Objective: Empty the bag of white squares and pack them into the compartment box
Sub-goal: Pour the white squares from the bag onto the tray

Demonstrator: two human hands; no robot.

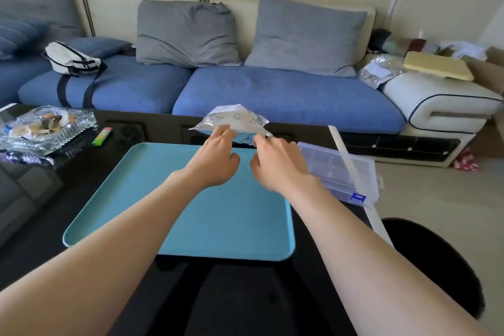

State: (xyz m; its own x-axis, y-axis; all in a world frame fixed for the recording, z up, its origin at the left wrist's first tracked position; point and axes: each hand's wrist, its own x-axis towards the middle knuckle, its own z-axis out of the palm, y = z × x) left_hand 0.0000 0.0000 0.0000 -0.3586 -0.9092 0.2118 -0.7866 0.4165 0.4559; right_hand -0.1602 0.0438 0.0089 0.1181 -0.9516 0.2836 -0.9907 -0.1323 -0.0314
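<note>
A crinkled silvery plastic bag printed with shell outlines point(234, 117) is seen just past the far edge of the flat teal tray point(191, 213) on the glossy black table point(41, 213). The left hand point(215, 157) is laid on its near edge, fingers fairly straight and thumb spread. The right hand point(275, 165) is set at its near right corner, but through the blur it cannot be told whether a pinch is made. The clear plastic compartment box with a blue latch point(341, 169) is lying closed at the table's right edge. If the bag is opened there, squares may be scattered off the tray, and the box may be knocked off by the right forearm.
</note>
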